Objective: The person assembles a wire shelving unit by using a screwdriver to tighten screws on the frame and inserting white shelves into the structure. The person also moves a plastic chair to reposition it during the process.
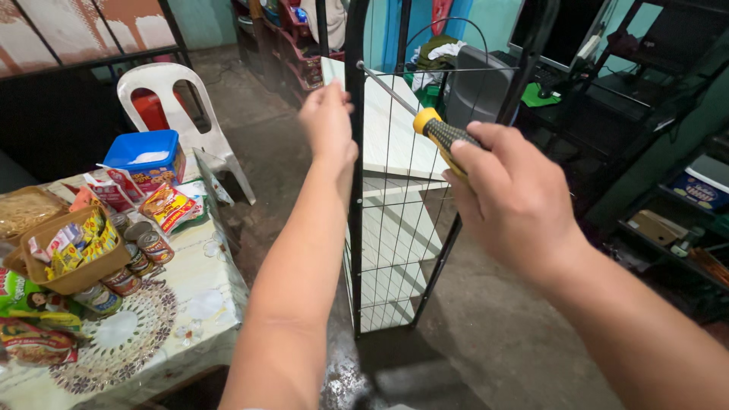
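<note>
**Screwdriver set against a black wire rack**

At the middle of the view, a screwdriver [425,125] with a yellow and black handle is gripped in the right hand [512,201]. The fingers are clenched around the handle, and the metal shaft is pointed up and to the left, so that its tip is brought to the top of the upright post of a black wire rack [357,190]. The tool is held nearly level, which appears to line it up with a fastening at that corner, though the fastening itself is too small to be made out.

The left hand [328,121] is raised beside the same post. Its fingers are closed on or against the post near the top, apparently to steady the frame against the push of the tool; how firmly it is grasped cannot be told. A white shelf board [387,133] is seen behind the wire mesh, resting within the rack.

To the left, a table [205,296] covered with a patterned cloth is loaded with groceries: a basket of sachets [72,254], several tins [148,247] just beside it, and a blue box [144,156] near the far edge. A white plastic chair [178,102] is placed behind the table, well apart from the hands. Dark shelving [645,114] is stood along the right side over a bare concrete floor [501,334].
</note>
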